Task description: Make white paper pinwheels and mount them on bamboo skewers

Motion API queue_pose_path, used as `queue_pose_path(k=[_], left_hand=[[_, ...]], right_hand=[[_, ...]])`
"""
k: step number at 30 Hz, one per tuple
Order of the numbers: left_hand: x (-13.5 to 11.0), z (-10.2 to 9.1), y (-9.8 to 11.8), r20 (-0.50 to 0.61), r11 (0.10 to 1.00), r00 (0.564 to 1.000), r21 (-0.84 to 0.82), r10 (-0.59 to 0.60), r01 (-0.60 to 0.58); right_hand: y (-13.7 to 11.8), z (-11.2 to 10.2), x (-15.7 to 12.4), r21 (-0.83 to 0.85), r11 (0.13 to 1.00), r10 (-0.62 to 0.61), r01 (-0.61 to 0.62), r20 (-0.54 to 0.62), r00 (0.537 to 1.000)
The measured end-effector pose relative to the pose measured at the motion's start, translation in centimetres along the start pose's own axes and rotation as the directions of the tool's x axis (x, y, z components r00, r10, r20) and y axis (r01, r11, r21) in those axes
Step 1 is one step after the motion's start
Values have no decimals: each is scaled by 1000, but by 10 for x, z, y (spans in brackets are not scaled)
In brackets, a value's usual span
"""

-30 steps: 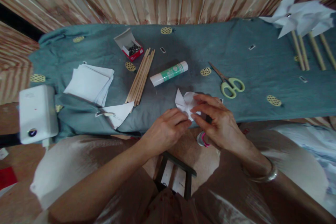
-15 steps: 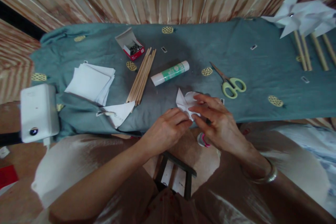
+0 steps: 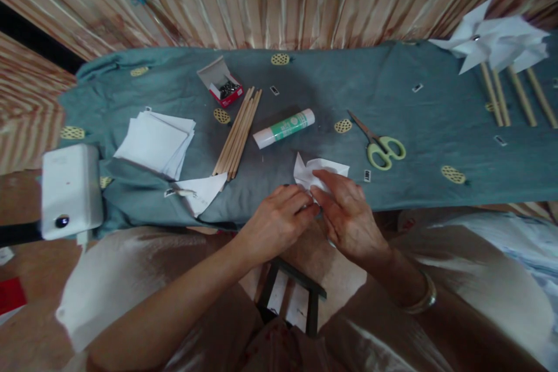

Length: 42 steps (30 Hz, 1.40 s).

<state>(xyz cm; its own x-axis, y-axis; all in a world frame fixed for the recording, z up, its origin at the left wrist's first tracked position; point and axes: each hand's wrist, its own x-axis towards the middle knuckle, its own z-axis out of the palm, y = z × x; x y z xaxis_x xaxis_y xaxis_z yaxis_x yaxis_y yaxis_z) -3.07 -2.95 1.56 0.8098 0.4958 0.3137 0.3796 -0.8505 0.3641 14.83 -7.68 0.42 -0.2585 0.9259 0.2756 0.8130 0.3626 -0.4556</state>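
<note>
A white paper pinwheel (image 3: 325,167), partly folded, is between my hands at the front edge of the cloth-covered table. My left hand (image 3: 281,218) has its fingers closed on the near left part of the paper. My right hand (image 3: 349,212) grips it from the right, thumb and fingers meeting near the paper's middle. My fingers hide the centre of the paper. A glue stick (image 3: 284,128) with a green label lies just beyond. To the right rest scissors (image 3: 379,142) with light green handles, blades slightly apart.
Wooden sticks (image 3: 238,133) lie left of the glue, below an open red box (image 3: 226,90) of small metal pieces. Paper sheets (image 3: 154,142), a paper scrap (image 3: 204,193) and a white device (image 3: 72,189) are left. Finished pinwheels (image 3: 492,40) on sticks lie far right.
My right hand has moved in toward the paper's centre, its fingers now closer to my left fingers. More of the paper's right side shows. The whole view has shifted slightly.
</note>
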Motion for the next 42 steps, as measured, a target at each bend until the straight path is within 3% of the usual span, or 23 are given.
queue_pose_path(k=[7,14,18,28,35,42], left_hand=[[0,-1,0,17,1000,1000,28,-13,13],[-3,-4,-2,25,999,999,35,-24,23],[-3,-7,-11,-17,998,999,55,-35,36],[3,-14,-31,-50,995,994,22,-94,95],[6,-16,-16,-98,995,990,7,-101,102],[7,-6,-1,34,997,999,64,-36,34]], right_hand=[[4,-2,1,-17,1000,13,-13,-17,1000],[18,-18,6,183,976,132,-121,-51,990],[27,-21,9,114,971,218,-210,-63,974],[23,-27,5,79,960,274,-271,-41,961],[25,-27,2,135,945,306,-298,-41,951],[14,-27,-3,104,951,297,-292,-32,954]])
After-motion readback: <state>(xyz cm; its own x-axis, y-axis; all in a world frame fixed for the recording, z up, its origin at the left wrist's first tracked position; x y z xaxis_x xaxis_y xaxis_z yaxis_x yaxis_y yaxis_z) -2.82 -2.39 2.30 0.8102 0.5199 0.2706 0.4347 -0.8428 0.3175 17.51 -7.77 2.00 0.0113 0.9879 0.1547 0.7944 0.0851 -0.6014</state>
